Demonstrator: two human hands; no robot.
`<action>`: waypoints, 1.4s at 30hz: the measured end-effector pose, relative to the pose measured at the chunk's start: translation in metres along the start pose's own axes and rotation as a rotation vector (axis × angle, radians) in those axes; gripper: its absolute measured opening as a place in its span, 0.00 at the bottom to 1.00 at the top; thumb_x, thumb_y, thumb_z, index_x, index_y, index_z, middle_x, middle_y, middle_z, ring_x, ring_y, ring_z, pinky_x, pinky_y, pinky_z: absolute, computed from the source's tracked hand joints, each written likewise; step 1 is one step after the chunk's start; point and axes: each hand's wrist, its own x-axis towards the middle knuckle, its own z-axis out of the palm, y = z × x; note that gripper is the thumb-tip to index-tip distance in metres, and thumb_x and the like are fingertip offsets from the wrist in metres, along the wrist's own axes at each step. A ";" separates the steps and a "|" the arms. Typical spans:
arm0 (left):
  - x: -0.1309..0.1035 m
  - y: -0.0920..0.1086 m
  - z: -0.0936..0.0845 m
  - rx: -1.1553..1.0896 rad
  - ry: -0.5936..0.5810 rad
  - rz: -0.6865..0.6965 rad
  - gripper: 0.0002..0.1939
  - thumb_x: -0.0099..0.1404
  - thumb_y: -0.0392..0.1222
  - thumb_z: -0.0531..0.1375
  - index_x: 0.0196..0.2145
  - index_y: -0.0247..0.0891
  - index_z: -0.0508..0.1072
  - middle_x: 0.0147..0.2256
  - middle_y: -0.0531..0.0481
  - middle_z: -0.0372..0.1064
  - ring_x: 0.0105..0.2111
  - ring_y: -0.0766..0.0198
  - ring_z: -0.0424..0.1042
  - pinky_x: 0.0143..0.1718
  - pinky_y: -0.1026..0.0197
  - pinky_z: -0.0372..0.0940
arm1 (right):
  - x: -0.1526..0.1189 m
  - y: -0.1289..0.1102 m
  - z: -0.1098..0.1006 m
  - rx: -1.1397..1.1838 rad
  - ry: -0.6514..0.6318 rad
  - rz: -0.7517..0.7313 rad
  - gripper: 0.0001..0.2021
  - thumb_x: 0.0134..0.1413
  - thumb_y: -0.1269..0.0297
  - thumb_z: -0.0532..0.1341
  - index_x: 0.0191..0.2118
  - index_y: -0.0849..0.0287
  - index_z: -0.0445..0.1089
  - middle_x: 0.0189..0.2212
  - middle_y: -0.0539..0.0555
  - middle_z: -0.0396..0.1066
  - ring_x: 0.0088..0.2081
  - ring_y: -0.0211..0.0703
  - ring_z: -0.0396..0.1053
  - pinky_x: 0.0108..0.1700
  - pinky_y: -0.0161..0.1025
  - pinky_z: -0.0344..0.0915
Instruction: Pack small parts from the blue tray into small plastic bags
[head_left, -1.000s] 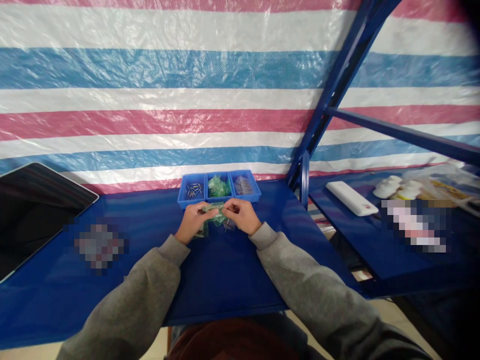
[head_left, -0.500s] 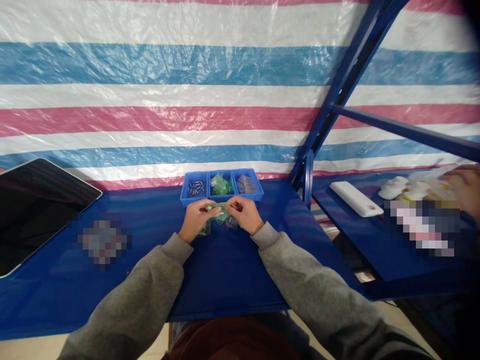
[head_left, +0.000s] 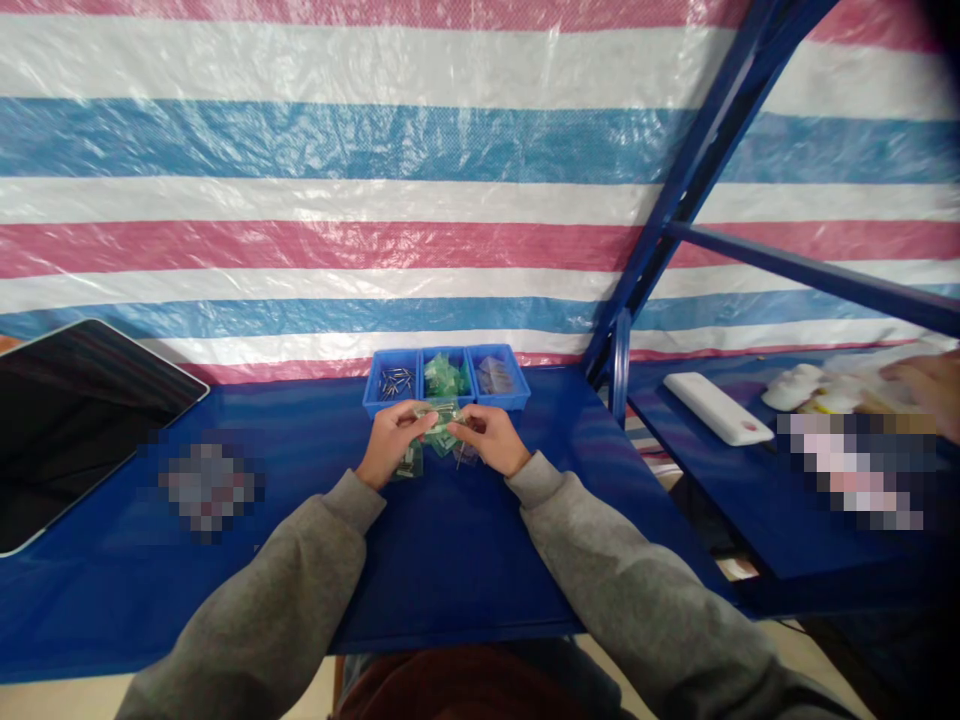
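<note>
Between my two hands is a small greenish see-through plastic bag [head_left: 442, 408], held just in front of the blue three-part tray [head_left: 447, 402]. My left hand [head_left: 394, 437] pinches the bag's left side between thumb and fingers. At its right side, my right hand [head_left: 491, 435] has thumb and fingers closed on the edge. More small green bags [head_left: 409, 462] lie on the table below my hands, and a clear bag [head_left: 466, 450] with thin parts sits partly under my right hand. The tray holds metal pins [head_left: 396, 383], green bags [head_left: 446, 375] and clear bags [head_left: 495, 375].
A black flat screen [head_left: 82, 430] leans at the left, near a blurred item [head_left: 210, 487]. Right of the blue frame post [head_left: 619, 370], a second table carries a white oblong device [head_left: 716, 408] and white items [head_left: 795, 385]. Another person's hand [head_left: 930, 385] is at the far right.
The green bag now lies flatter and more in view between my fingers. My right thumb has shifted along its edge. The whole view has moved slightly.
</note>
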 end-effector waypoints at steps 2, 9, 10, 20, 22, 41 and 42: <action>0.000 0.000 0.000 -0.006 -0.003 -0.009 0.16 0.52 0.48 0.63 0.33 0.32 0.73 0.26 0.51 0.70 0.22 0.68 0.65 0.25 0.66 0.60 | 0.000 0.001 0.000 0.001 0.003 0.006 0.16 0.48 0.53 0.61 0.22 0.61 0.64 0.17 0.47 0.59 0.21 0.34 0.56 0.24 0.32 0.54; 0.000 -0.003 0.000 -0.007 -0.017 0.003 0.14 0.52 0.47 0.63 0.31 0.32 0.73 0.26 0.51 0.69 0.24 0.67 0.66 0.25 0.65 0.60 | 0.000 0.001 0.000 0.025 -0.045 0.033 0.16 0.48 0.53 0.61 0.21 0.60 0.62 0.16 0.45 0.57 0.20 0.33 0.54 0.23 0.32 0.53; 0.000 -0.003 0.000 0.000 -0.020 0.010 0.14 0.52 0.47 0.63 0.31 0.32 0.73 0.26 0.50 0.69 0.25 0.66 0.66 0.26 0.65 0.60 | 0.000 0.001 0.000 0.023 -0.048 0.037 0.17 0.48 0.52 0.61 0.21 0.60 0.62 0.16 0.46 0.57 0.20 0.34 0.55 0.23 0.32 0.53; -0.001 0.001 0.003 0.029 -0.080 0.014 0.14 0.54 0.47 0.62 0.32 0.32 0.73 0.27 0.51 0.69 0.26 0.67 0.65 0.28 0.65 0.60 | 0.001 -0.004 -0.001 0.095 0.000 0.075 0.14 0.47 0.52 0.60 0.25 0.60 0.65 0.19 0.47 0.62 0.21 0.35 0.59 0.24 0.33 0.57; -0.001 0.002 0.004 0.026 -0.090 0.014 0.14 0.54 0.48 0.62 0.32 0.32 0.73 0.27 0.51 0.68 0.26 0.67 0.65 0.27 0.66 0.59 | 0.001 -0.004 -0.001 0.130 -0.018 0.077 0.14 0.47 0.53 0.60 0.26 0.60 0.65 0.19 0.47 0.62 0.20 0.34 0.59 0.23 0.32 0.57; -0.002 -0.001 0.004 -0.008 -0.144 -0.014 0.16 0.53 0.47 0.63 0.32 0.30 0.74 0.26 0.50 0.69 0.24 0.67 0.65 0.25 0.65 0.61 | 0.003 0.000 0.000 0.095 0.076 0.048 0.14 0.49 0.53 0.59 0.25 0.60 0.64 0.17 0.47 0.61 0.21 0.35 0.59 0.24 0.33 0.58; -0.002 -0.001 0.004 -0.008 -0.146 -0.016 0.16 0.53 0.47 0.63 0.33 0.30 0.74 0.27 0.50 0.70 0.24 0.67 0.65 0.25 0.65 0.61 | 0.003 0.000 0.001 0.089 0.077 0.046 0.14 0.49 0.53 0.60 0.24 0.60 0.63 0.17 0.47 0.61 0.21 0.35 0.59 0.25 0.33 0.58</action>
